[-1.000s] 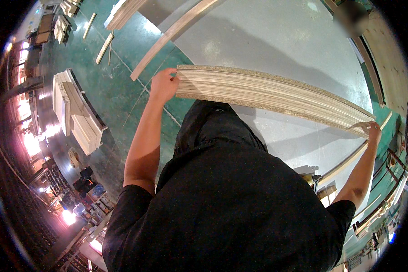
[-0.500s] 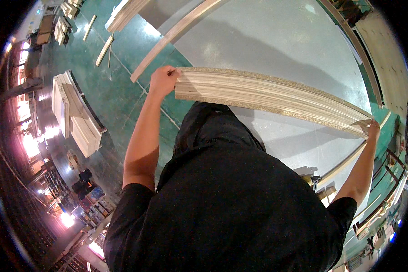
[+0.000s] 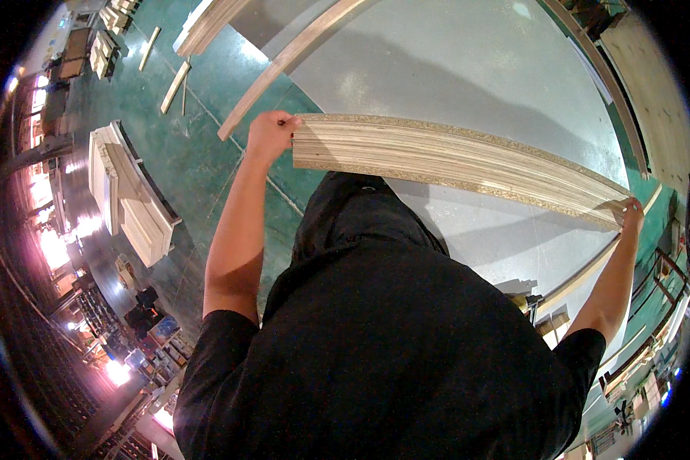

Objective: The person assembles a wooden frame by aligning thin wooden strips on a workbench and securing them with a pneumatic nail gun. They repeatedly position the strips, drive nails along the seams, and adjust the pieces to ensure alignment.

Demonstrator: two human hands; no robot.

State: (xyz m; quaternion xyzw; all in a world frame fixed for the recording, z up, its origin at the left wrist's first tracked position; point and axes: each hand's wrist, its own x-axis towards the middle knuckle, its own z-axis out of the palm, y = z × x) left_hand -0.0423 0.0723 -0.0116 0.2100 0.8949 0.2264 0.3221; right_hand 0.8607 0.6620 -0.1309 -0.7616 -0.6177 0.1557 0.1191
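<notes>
A long wood-grain chipboard panel (image 3: 445, 159) stretches across the view in front of my body, slanting down to the right. Speckled chipboard shows along its two long edges. My left hand (image 3: 270, 138) is closed on the panel's left end, by the upper corner. At the far right end, my right hand (image 3: 632, 215) grips the opposite end. Below the panel lies a broad grey flat surface (image 3: 452, 69), and the panel's shadow falls on it.
A curved-looking wooden strip (image 3: 284, 65) lies along the grey surface's left side. Stacked pale panels (image 3: 142, 222) rest on the left, above the green floor (image 3: 199, 149). Loose battens (image 3: 175, 88) lie farther off. A large wooden sheet (image 3: 644, 100) stands at the right.
The panel and my left hand have shifted very slightly left. Both hands keep their hold on its ends.
</notes>
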